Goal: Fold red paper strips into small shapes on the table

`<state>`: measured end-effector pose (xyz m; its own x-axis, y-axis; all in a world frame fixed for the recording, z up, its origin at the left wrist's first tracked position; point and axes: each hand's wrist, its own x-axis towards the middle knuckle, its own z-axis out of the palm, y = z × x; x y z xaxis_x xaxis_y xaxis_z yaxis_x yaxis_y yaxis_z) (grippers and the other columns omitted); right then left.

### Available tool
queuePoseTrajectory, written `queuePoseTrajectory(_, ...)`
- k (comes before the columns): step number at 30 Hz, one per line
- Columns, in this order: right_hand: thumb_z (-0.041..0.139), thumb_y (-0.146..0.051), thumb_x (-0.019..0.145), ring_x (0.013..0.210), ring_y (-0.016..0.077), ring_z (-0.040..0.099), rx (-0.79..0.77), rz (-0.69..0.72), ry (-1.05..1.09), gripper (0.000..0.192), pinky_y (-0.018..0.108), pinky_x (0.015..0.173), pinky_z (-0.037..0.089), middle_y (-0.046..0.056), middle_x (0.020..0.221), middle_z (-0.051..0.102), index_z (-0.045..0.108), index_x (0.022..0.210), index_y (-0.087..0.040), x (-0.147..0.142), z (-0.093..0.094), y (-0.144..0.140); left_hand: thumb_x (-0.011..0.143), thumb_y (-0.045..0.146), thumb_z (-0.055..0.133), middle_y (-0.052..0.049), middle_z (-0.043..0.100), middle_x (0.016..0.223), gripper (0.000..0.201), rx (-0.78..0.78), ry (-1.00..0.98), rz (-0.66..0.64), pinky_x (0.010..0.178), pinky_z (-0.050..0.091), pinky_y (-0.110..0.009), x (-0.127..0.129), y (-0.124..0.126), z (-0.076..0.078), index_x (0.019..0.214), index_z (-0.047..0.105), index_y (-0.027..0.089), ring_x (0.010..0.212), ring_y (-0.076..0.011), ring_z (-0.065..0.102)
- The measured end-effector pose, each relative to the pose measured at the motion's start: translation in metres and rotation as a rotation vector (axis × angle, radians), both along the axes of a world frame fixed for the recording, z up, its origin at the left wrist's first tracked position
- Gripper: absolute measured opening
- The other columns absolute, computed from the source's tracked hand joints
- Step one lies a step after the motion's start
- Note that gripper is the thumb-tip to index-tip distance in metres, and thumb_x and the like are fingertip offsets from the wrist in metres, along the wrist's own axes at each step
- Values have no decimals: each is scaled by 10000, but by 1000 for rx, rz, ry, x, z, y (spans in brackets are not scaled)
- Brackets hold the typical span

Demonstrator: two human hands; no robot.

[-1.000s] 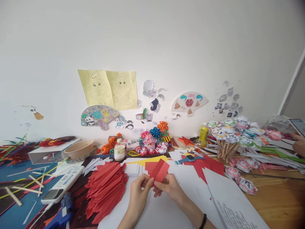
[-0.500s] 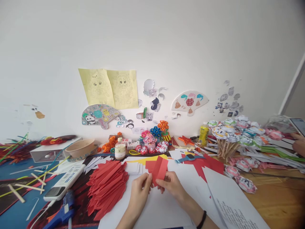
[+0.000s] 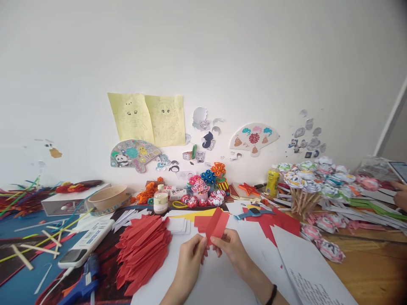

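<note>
Desk (image 3: 372, 250) cluttered; folded red paper (image 3: 218, 223) at 12 o'clock from left hand (image 3: 191, 250) and right hand (image 3: 231, 246), both pinching it.

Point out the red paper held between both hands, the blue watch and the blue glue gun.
Held red paper (image 3: 220, 224): head view, on its right-hand panel.
Blue watch (image 3: 254, 211): head view, on its face.
Blue glue gun (image 3: 81, 289): head view, on its body.
</note>
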<state>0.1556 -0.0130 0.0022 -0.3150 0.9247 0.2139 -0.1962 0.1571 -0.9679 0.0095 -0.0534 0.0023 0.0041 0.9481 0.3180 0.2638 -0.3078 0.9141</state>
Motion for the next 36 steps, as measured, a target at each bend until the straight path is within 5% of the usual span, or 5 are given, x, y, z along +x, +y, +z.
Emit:
queuePoseTrajectory(10,688,-471,698,434,110,499,24,118,-72,363,220,398,415,9,560,570,624,711,-114,-1,-10,5,877,443,497,-8,599,643,337,122,40,36,591,392,-218,-4,3,5,688,563,171,607,-141,519)
queuePoseTrajectory(16,640,-505,755,565,147,534,106,-144,-140,395,243,515,431,34,630,594,599,704,-116,2,-13,10,859,406,531,2,568,568,348,81,194,37,543,362,-212,-5,3,1,605,529,168,548,-126,480)
queuePoseTrajectory(23,636,-470,772,591,119,425,169,150,-206,360,224,530,337,-7,637,500,571,675,-129,-3,-5,-5,859,373,536,-4,618,728,196,168,162,152,566,413,-218,-12,5,10,854,584,183,650,-148,554)
queuePoseTrajectory(31,501,-520,849,553,101,307,273,-49,-326,430,224,487,252,-37,591,367,438,615,-164,-10,-15,-2,870,237,533,-25,635,714,130,459,425,316,597,413,-238,-12,-2,4,791,627,194,641,-160,549)
queuePoseTrajectory(36,486,-535,850,555,110,330,314,-148,-403,450,230,501,272,-26,581,401,474,607,-155,-10,-14,-4,878,190,518,-46,682,833,163,569,494,247,697,424,-276,-13,-6,8,908,673,229,738,-190,563)
